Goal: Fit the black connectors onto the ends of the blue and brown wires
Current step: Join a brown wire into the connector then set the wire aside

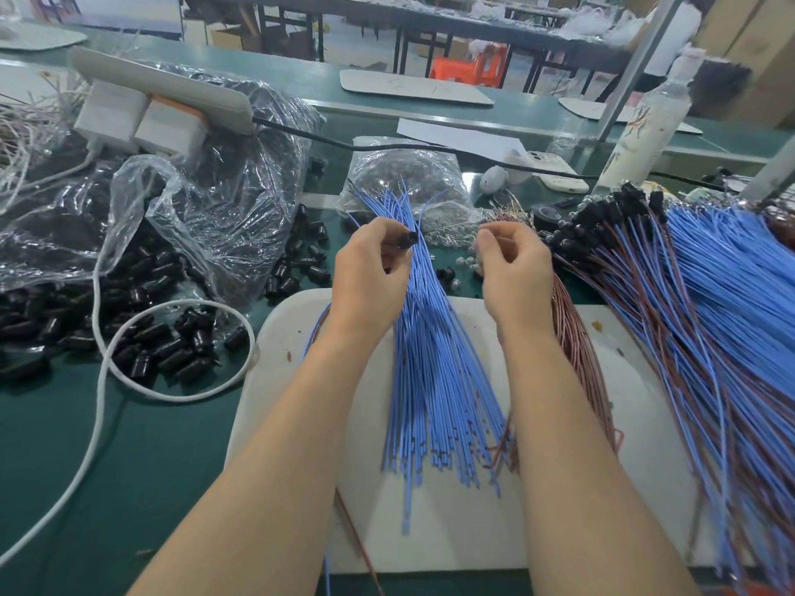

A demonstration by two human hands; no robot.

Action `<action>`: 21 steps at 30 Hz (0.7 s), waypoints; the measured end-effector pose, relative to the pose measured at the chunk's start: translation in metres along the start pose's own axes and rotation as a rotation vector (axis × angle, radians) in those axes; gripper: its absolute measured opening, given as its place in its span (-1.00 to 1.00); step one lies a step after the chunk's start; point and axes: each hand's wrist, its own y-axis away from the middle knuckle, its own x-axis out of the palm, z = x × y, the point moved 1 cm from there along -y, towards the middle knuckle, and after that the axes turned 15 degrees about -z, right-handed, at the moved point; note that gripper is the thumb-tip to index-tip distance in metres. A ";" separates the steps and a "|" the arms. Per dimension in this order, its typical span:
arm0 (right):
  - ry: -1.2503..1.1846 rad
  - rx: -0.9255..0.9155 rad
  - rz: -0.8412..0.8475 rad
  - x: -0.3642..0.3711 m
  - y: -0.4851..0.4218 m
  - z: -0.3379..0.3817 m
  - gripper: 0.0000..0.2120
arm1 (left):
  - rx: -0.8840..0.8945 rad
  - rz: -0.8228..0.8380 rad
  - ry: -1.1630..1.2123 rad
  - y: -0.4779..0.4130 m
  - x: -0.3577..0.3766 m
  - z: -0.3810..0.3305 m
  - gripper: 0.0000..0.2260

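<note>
Left hand (370, 273) was raised, thumb and fingertips pinching one black connector (408, 240), open end pointing toward the right hand. Right hand (514, 268) was level with it and just apart, fingers curled in toward the thumb; can't tell if it pinched a wire or nothing. Loose blue wires (430, 359) lay fanned between the two forearms, far ends passing just behind the left fingertips, near ends spread on the white board (301, 337) under both arms. Brown wires (576, 337) ran beneath and just right of the right wrist, partly hidden by it. Left of the left hand, a scatter of spare black connectors (163, 337) sat on the green table (129, 445), with a crumpled clear plastic bag (193, 200) beyond them and a white cable (99, 380) looping through the pile. Straight beyond both hands was a clear bag of small parts (408, 174); the parts were too small to tell. Right of the right hand lay a big heap of blue-and-brown wire pairs (710, 316), black caps (602, 225) clustered at its far end. A pale bottle (645, 122) and a white phone (555, 169) stood farther beyond the right hand.
</note>
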 end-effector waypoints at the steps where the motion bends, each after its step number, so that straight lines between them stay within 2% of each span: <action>1: -0.168 0.097 0.054 0.001 0.002 0.006 -0.90 | 0.002 -0.003 0.006 0.000 0.000 -0.001 -0.83; 3: -0.369 0.204 0.176 0.004 0.007 0.015 -0.87 | 0.006 -0.005 0.016 0.000 0.000 -0.001 -0.80; 7: -0.346 0.131 0.280 0.005 0.013 0.024 -0.83 | 0.011 -0.008 0.028 0.000 0.000 -0.001 -0.78; 15: -0.054 -0.189 0.227 0.006 0.016 0.025 -0.90 | 0.059 0.002 0.004 0.001 0.002 -0.001 -0.78; 21: 0.010 -0.248 0.192 0.006 0.018 0.026 -0.91 | 0.108 0.003 -0.052 0.000 0.003 -0.001 -0.79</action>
